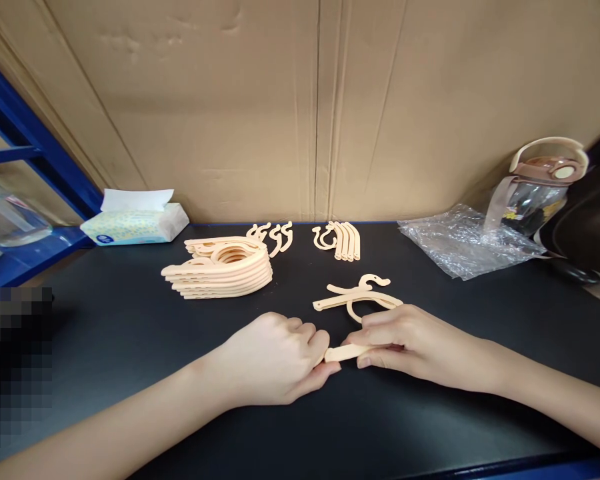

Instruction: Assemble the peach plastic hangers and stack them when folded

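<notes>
the left hand is curled tight on one end of a thin cream plastic bar, and the right hand pinches the other end. the bar is just in front of a cream plastic piece with a curvy hook on the smooth black surface. this looks like the fitting step. the next move seems to need two firm grips and a little push.

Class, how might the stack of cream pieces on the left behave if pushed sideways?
The stack would probably shift in layers: its pieces lie one upon another with no visible tie. It seems unlikely to roll, sitting flat and broad. The pieces look fairly stiff, holding their curves.
</notes>
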